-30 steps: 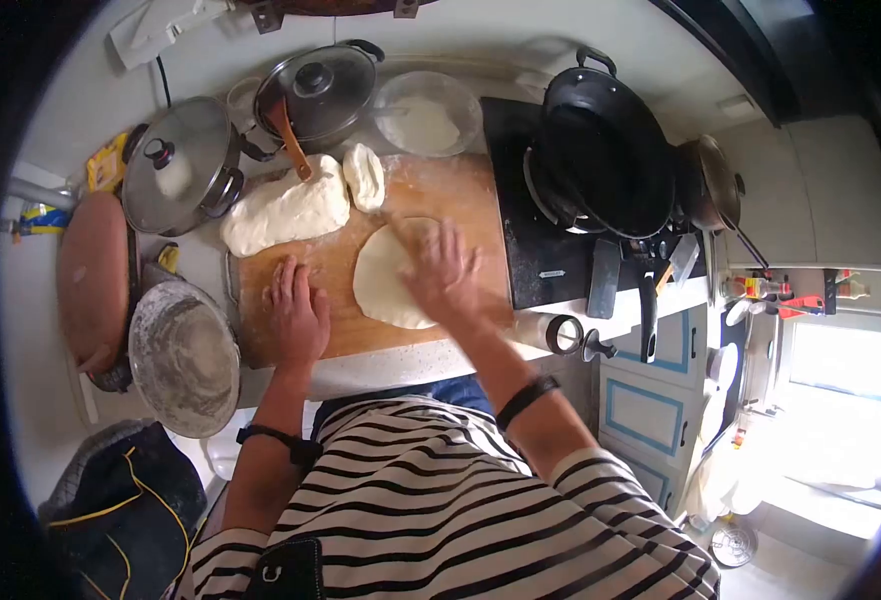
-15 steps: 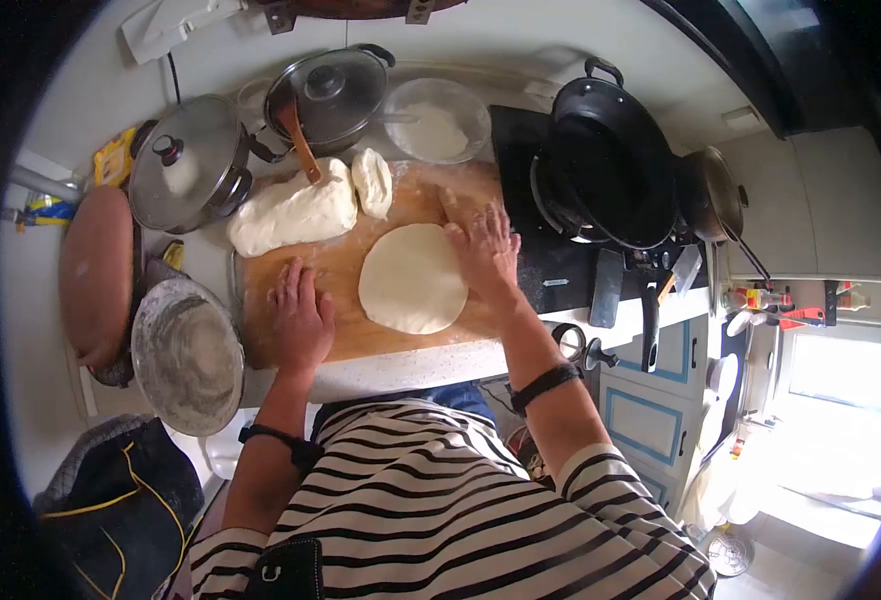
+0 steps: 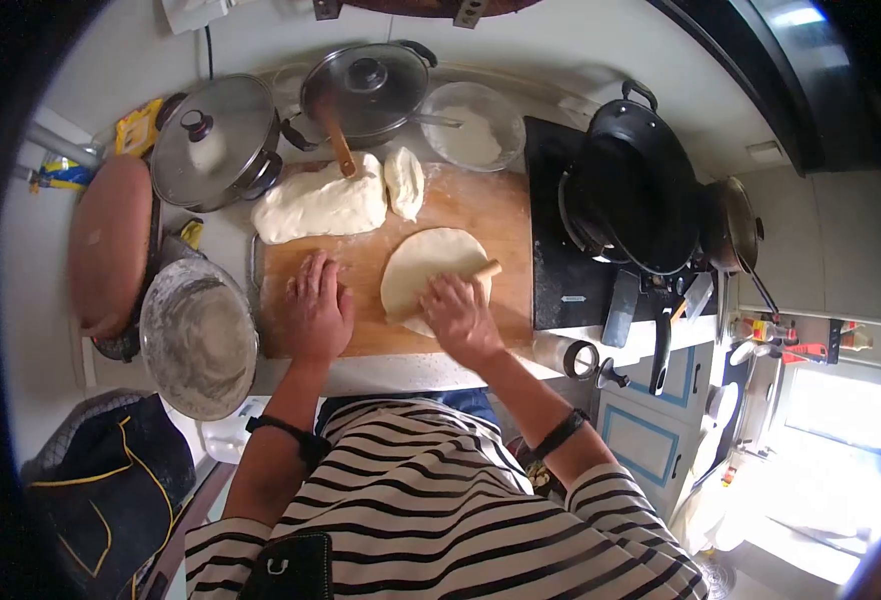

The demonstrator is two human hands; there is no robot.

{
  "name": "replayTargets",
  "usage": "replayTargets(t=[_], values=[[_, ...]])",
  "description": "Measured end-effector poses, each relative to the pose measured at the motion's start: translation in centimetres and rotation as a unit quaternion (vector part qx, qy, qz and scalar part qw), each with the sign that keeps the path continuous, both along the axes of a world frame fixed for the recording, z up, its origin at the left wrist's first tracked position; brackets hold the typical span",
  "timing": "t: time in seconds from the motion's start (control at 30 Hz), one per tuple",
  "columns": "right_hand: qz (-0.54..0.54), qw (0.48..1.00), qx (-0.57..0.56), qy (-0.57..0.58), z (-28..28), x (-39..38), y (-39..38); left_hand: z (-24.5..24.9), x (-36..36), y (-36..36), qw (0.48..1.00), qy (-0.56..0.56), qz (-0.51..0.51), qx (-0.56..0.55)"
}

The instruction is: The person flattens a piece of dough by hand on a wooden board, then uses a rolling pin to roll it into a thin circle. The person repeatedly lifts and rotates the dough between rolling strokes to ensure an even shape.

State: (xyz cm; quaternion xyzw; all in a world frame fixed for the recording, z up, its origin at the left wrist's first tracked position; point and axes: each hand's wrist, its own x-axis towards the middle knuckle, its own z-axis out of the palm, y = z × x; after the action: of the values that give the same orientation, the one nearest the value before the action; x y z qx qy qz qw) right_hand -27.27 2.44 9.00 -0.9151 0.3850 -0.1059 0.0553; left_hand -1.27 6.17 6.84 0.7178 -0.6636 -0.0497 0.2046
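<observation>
A round flat sheet of dough (image 3: pixel 415 262) lies on the wooden board (image 3: pixel 500 208). Over its lower right part is my right hand (image 3: pixel 457 315), closed around a small wooden rolling pin (image 3: pixel 487 270); one pin end sticks out past my fingers, and the rest is hidden. My left hand (image 3: pixel 320 310) rests on the board left of the sheet, fingers stretched out and holding nothing. Behind it lie a thick log of dough (image 3: pixel 320 207) and a smaller cut piece of dough (image 3: pixel 404 184). A brown handle (image 3: pixel 340 148) leans over the log.
A floury metal bowl (image 3: pixel 200 335) stands left of the board. Two lidded pans (image 3: pixel 215 145) (image 3: pixel 365 95) and a clear bowl of flour (image 3: pixel 472 125) are behind. At right are a black wok (image 3: pixel 630 190), a cleaver (image 3: pixel 620 308) and a glass jar (image 3: pixel 565 355) near the counter edge.
My right hand has moved from the sheet's right edge onto its lower part, with the rolling pin now over the dough. My left hand stays on the board. The camera view has shifted slightly.
</observation>
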Motion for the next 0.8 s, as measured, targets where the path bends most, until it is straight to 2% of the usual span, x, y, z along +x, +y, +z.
replayTargets(t=[0.03, 0.17, 0.27, 0.37, 0.47, 0.53, 0.57, 0.67, 0.7, 0.8], values=[[-0.001, 0.998, 0.059, 0.034, 0.1, -0.1, 1.0, 0.1, -0.1, 0.1, 1.0, -0.005, 0.002, 0.001], [-0.022, 1.0, 0.023, 0.0, -1.3, 1.5, 0.0, 0.9, -0.2, 0.1, 1.0, 0.009, -0.012, 0.014], [-0.118, 0.988, 0.103, -0.012, -0.1, 6.4, -5.1, 0.9, -0.1, 0.0, 1.0, -0.006, -0.005, 0.03], [-0.15, 0.987, 0.051, -0.029, -0.9, 8.6, -7.1, 0.2, 0.0, 0.1, 0.999, -0.022, 0.011, 0.029], [-0.133, 0.985, 0.11, 0.008, -0.1, 6.2, -4.1, 0.4, 0.0, 0.0, 0.999, 0.003, 0.012, 0.034], [-0.118, 0.973, 0.169, 0.102, 1.2, 4.1, -0.9, 0.7, -0.2, 0.1, 0.999, 0.017, 0.015, 0.028], [-0.113, 0.978, 0.147, 0.091, 0.1, 2.7, 1.0, 0.8, -0.1, 0.0, 0.999, 0.021, 0.016, 0.024], [-0.106, 0.981, 0.13, 0.093, -0.3, 3.1, 0.3, 0.5, -0.3, 0.0, 1.0, 0.019, 0.022, 0.011], [-0.123, 0.971, 0.17, 0.114, 0.8, 4.9, -1.9, 0.5, -0.3, 0.0, 1.0, 0.018, 0.019, 0.013], [-0.167, 0.974, 0.149, -0.031, 0.1, 8.6, -6.9, 0.2, -0.3, 0.1, 0.999, 0.014, 0.021, 0.019]])
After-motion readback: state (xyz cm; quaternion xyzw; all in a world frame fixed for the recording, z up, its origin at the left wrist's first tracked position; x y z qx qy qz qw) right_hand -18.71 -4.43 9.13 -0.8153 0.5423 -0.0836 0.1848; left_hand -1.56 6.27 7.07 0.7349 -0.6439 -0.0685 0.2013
